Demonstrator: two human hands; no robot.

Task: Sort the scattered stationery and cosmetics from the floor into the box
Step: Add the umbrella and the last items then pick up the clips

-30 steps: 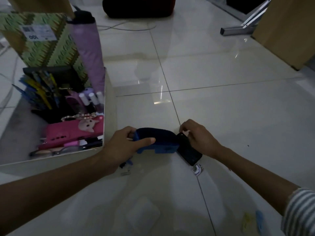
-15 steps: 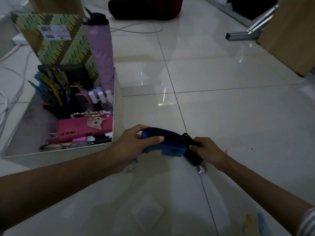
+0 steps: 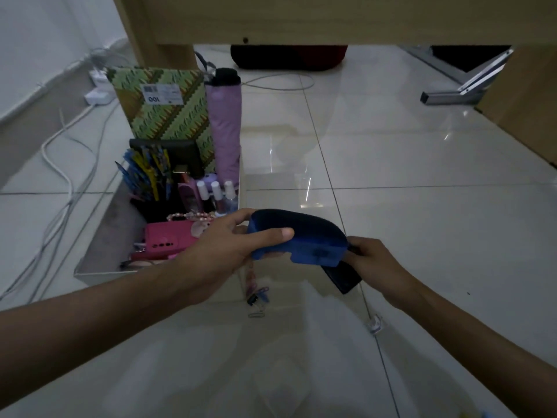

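Observation:
My left hand (image 3: 229,245) grips the left end of a blue curved case (image 3: 304,236), held above the floor just right of the box. My right hand (image 3: 373,260) holds a flat black object (image 3: 342,276) that sticks out under the case's right end. The white box (image 3: 99,257) at the left holds a green patterned book (image 3: 162,116), a lilac folded umbrella (image 3: 224,125), several pens (image 3: 147,173), small bottles (image 3: 215,191) and a pink case (image 3: 168,239). A strap with clips (image 3: 256,294) dangles below my left hand.
Small clips (image 3: 374,324) lie on the tiled floor in front of me. White cables (image 3: 60,164) and a power strip run along the left. A wooden desk panel (image 3: 301,19) spans the top, with a metal leg (image 3: 461,89) and wood panel at right.
Both hands have lifted the blue case and black object off the floor and carried them up and left toward the box. The view has tilted up.

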